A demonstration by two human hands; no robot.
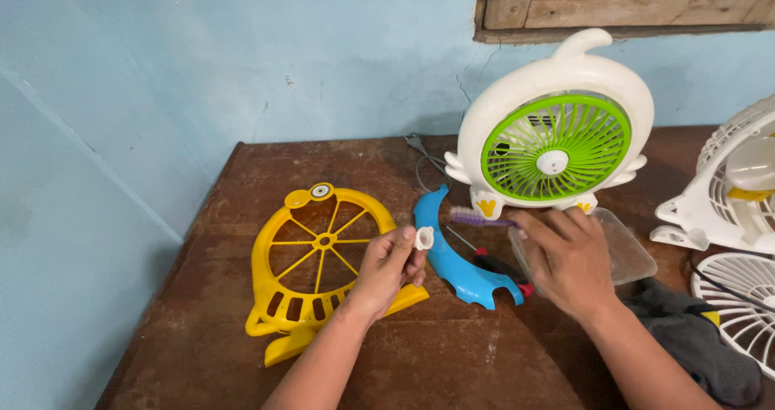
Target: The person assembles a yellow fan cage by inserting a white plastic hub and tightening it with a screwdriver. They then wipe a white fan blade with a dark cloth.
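Head view shows a small white plastic cap [425, 237] pinched at the fingertips of the left hand [386, 270], raised just above the brown table [452, 361]. It looks light, stiff and smooth, easy to lose, so a pinch around its rim seems the surest hold. The right hand [567, 258] closes on a purple brush [478, 218], whose bristles point toward the cap, close beside it. Beneath and between the hands lies a curved blue plastic piece [452, 261], with a red-handled screwdriver [500, 266] by it. Left of the left hand rests a yellow fan grille [319, 269]; beyond the right hand stands a white and green fan [555, 131], with a clear plastic tray [630, 253] under that hand.
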